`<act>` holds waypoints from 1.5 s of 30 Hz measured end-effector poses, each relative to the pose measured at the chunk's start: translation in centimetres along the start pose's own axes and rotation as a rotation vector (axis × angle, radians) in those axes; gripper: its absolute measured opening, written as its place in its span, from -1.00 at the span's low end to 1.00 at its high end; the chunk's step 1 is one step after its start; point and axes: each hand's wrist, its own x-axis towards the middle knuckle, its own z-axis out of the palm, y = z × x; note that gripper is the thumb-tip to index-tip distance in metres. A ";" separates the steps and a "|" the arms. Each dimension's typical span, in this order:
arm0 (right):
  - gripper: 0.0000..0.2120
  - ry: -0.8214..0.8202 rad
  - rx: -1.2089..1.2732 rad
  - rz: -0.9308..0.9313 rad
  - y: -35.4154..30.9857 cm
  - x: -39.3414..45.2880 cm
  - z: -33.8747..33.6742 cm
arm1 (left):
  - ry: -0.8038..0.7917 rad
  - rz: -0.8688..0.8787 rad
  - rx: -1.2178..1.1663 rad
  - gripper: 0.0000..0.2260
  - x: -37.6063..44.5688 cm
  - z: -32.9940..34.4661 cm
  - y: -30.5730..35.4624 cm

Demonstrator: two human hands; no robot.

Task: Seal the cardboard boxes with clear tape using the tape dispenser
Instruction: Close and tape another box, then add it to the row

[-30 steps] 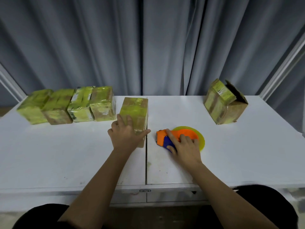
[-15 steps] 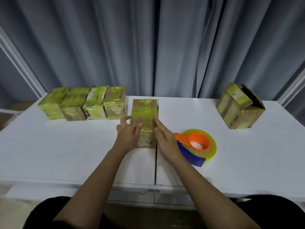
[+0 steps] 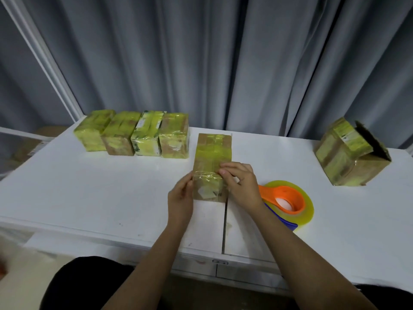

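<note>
On the white tabletop (image 3: 89,198), four taped boxes (image 3: 134,135) stand shut in a row at the left, and an open box (image 3: 350,157) lies tipped at the far right, its inside hidden. At centre, the left hand (image 3: 180,198) lies flat against the middle box (image 3: 212,162), while the right hand (image 3: 242,182), off the dispenser (image 3: 288,203) since a second ago, presses curled fingertips onto its tape.

Tape dispenser (image 3: 288,202): near-left portion hidden behind right hand (image 3: 242,185). Blurred brown objects (image 3: 26,146) beyond table's far-left edge, unidentifiable.
</note>
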 end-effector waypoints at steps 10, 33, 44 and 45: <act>-0.82 -0.100 -0.006 -0.035 0.4 -0.1 -0.6 | -0.158 0.180 0.619 -0.18 -3.1 3.2 -2.1; -0.68 0.074 -0.201 -0.316 2.1 -0.3 1.1 | -0.090 0.096 0.166 -0.70 3.3 0.6 -1.3; -0.60 -0.049 -0.280 -0.267 2.2 -2.4 1.7 | -0.263 -0.037 0.249 -0.62 3.6 -0.4 -1.2; -0.61 -0.076 -0.226 -0.255 1.9 -2.2 0.9 | -0.249 -0.040 0.285 -0.60 3.7 -0.1 -0.8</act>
